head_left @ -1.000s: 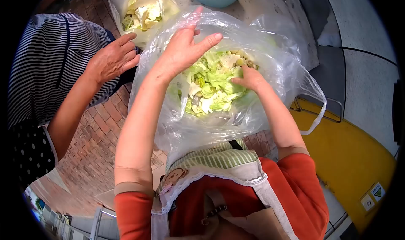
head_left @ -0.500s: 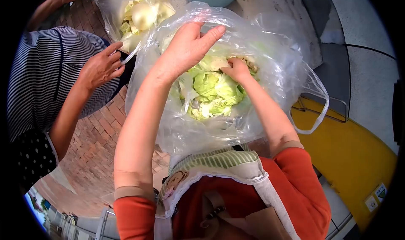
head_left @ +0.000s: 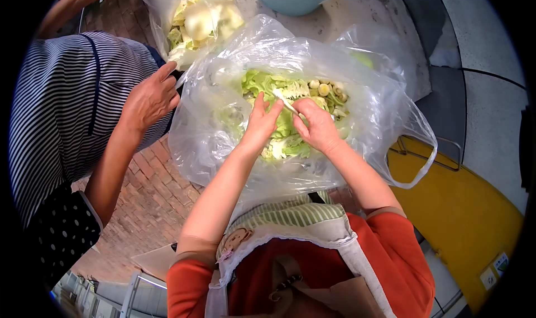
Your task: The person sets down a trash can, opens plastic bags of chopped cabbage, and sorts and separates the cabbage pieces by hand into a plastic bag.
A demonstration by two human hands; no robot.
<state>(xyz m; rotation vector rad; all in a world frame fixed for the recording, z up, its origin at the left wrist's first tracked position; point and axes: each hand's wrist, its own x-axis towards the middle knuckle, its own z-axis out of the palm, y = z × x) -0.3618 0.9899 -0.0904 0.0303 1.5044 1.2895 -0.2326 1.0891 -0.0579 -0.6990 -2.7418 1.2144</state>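
Rough red-brown brick paving (head_left: 151, 175) is covering the ground at the left, the striped body and the bag hiding much of it. A smooth yellow panel (head_left: 463, 206) is curving along the right, running into the lens's dark rim. At the left a person in a finely striped garment (head_left: 61, 106) is standing close by, the head being out of view.

A large, crinkled, see-through plastic bag (head_left: 218, 170) is lying open before the wearer, its looped handle drooping at the right; glare and folds are veiling its base. A second plastic bag (head_left: 159, 19) is sitting beyond it, glare washing out the pale leaves inside. A blue-grey bucket (head_left: 290, 2) is standing behind, its top being cut off by the view's edge.

Inside the large bag, ruffled lettuce-like leaves (head_left: 259, 82) are lying heaped, the hands covering some. The neighbour's hand (head_left: 148, 97) is hanging beside the second bag; whether it is gripping plastic cannot be told. The left hand (head_left: 261, 122) is hovering over the heap, thumb and fingers parting widely; whether its thumb is touching anything is hard to make out. The right hand (head_left: 317, 123) is pinching a pale strip (head_left: 283, 100) between thumb and fingertips. Rounded, cut stem ends (head_left: 324, 89) are clustering at the heap's upper right. The slim, whitish strip is slanting between the wearer's hands, its lower end vanishing into the pinch.
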